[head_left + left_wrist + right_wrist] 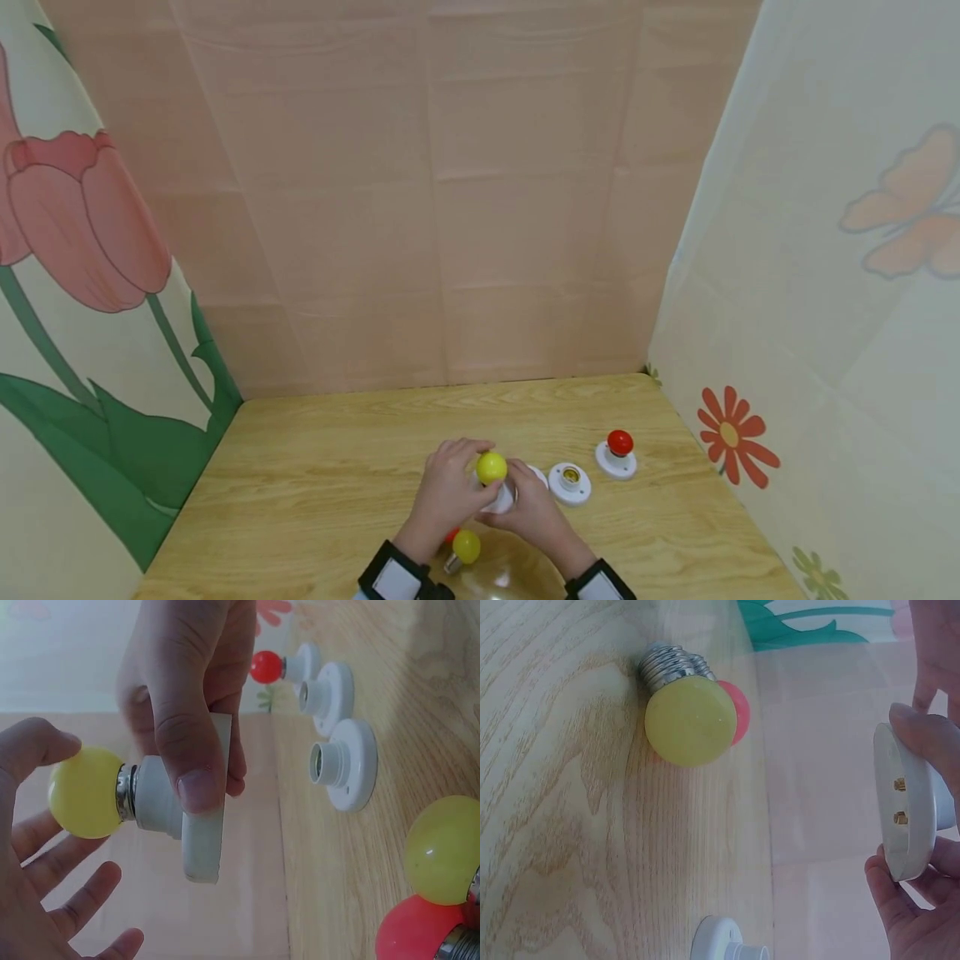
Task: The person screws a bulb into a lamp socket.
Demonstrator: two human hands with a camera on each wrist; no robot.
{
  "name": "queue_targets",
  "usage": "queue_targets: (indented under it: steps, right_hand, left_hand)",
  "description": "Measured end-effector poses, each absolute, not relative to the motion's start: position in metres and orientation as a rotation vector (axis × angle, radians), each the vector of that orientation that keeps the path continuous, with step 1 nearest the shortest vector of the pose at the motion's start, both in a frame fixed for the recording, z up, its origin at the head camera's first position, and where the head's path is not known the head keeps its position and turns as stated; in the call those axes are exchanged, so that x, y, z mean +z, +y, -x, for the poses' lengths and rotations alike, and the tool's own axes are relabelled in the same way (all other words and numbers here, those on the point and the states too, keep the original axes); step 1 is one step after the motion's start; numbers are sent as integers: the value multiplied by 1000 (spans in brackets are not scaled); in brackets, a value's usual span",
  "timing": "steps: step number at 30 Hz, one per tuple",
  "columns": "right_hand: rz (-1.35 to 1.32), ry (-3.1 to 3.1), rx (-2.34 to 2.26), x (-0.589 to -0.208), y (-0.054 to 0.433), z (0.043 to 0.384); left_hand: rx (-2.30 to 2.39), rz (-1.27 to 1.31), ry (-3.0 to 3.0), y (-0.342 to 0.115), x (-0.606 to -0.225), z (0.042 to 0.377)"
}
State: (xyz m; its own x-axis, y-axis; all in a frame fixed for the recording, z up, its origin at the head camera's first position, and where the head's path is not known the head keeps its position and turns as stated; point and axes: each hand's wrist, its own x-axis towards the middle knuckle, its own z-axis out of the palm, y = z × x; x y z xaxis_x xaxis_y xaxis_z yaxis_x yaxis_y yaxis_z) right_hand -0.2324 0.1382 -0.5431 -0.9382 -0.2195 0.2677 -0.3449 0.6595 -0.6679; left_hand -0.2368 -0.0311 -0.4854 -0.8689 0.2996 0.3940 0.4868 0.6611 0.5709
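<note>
Nearest are two black wrist bands (393, 575) with pale panels, worn by a person whose hands meet just above a wood-grain table (322, 483). The left hand (450, 487) pinches a yellow bulb (491, 468) between thumb and finger, its other fingers spread apart. The right hand (534, 504) grips the white socket (202, 847) under that bulb, thumb on one face and fingers behind. The bulb stands in the socket's mouth, with a band of its metal collar showing between them (two brass contacts are visible on the socket's underside).

Near the left wrist, a second yellow bulb (467, 547) lies on its side on the table, close to a loose red bulb (452, 534) partly hidden behind it. To the right, a white socket (352, 765) is half covered by the right hand; beside it another socket (570, 483) faces upward, and farther right a third (617, 468) carries an upright red bulb (620, 442). A creased pink cloth (442, 200) hangs at the far side.
</note>
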Motion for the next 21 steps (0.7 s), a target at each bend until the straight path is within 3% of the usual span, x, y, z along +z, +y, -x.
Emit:
queue_targets:
  steps: [21]
  right_hand:
    - [-461, -2723, 1253, -540, 141, 233]
  left_hand:
    - [-716, 520, -2634, -20, -481, 232]
